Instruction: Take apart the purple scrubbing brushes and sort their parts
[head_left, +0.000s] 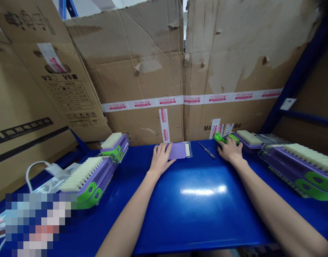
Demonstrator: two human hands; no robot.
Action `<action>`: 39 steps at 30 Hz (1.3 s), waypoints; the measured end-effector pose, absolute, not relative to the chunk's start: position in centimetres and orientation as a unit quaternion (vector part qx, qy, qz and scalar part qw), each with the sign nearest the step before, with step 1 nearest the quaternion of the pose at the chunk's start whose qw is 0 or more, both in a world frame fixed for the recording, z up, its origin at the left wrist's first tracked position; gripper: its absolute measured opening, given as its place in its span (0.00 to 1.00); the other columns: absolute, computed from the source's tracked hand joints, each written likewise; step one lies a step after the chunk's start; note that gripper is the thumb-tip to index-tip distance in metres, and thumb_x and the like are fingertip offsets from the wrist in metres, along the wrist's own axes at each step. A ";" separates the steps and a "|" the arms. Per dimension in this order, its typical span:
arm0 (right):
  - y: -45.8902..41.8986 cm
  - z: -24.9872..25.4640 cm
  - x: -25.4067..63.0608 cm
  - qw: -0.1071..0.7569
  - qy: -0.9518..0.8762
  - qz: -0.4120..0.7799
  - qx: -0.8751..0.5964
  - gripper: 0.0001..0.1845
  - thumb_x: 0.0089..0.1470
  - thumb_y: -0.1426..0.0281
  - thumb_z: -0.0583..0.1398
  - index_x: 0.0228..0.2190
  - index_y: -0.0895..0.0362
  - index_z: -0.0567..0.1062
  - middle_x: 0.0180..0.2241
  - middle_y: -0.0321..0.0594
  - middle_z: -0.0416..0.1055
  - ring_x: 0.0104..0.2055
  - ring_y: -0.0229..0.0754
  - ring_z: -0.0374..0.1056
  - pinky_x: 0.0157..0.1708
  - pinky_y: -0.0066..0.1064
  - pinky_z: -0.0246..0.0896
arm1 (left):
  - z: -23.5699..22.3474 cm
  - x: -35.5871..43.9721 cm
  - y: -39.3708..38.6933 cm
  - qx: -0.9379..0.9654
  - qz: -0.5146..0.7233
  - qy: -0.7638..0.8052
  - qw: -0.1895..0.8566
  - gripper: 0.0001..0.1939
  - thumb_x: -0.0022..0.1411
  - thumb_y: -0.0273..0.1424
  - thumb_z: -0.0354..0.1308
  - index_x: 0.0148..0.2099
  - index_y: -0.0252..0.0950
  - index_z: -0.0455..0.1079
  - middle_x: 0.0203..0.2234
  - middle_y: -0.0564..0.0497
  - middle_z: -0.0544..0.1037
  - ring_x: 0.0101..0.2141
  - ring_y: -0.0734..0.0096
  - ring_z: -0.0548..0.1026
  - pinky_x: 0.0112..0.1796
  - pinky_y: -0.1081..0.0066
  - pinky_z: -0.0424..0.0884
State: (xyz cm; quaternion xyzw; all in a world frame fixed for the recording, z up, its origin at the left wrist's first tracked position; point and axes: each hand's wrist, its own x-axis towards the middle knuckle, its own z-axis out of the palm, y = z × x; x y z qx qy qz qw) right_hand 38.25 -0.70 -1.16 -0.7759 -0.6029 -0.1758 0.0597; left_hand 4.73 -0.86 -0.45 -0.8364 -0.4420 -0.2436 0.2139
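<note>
Glossy blue, the table [185, 217] is standing before torn, matte cardboard [142, 78]. In the head view, our left hand [160, 157] is touching the left end of a flat purple case [177, 151], fingers slightly apart; a light, level touch is probably suiting its smooth plastic. Our right hand [230, 150] is spreading its fingers over curved green pieces [220, 137], beyond the slim screwdriver [207, 150]. Whether either hand is gripping, we are not managing to tell.

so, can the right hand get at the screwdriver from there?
Likely yes: the right hand is beside the screwdriver, bare blue table between, though its fingers are on a green part.
</note>
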 end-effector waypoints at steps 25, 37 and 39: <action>-0.2 0.0 37.8 0.131 -0.638 -0.192 -0.734 0.24 0.60 0.60 0.46 0.51 0.55 0.70 0.54 0.54 0.61 0.56 0.58 0.55 0.52 0.59 0.45 | -0.4 4.8 -0.9 -0.832 -0.254 -0.438 0.227 0.37 0.53 0.43 0.62 0.61 0.32 0.56 0.50 0.36 0.67 0.51 0.49 0.64 0.53 0.52 0.59; -0.1 1.1 27.9 0.356 -0.772 0.180 -0.495 0.32 0.50 0.64 0.60 0.56 0.57 0.64 0.51 0.47 0.70 0.49 0.47 0.68 0.51 0.40 0.62 | -0.5 4.8 -0.8 -0.832 -0.261 -0.427 0.240 0.37 0.52 0.44 0.63 0.59 0.31 0.58 0.50 0.36 0.68 0.51 0.50 0.65 0.55 0.50 0.58; 0.0 1.0 27.6 0.369 -0.760 0.204 -0.494 0.29 0.48 0.68 0.61 0.54 0.57 0.67 0.47 0.45 0.73 0.44 0.45 0.70 0.48 0.38 0.64 | -0.5 4.7 -0.8 -0.832 -0.261 -0.427 0.239 0.37 0.53 0.44 0.63 0.59 0.32 0.58 0.50 0.37 0.67 0.51 0.50 0.65 0.54 0.51 0.58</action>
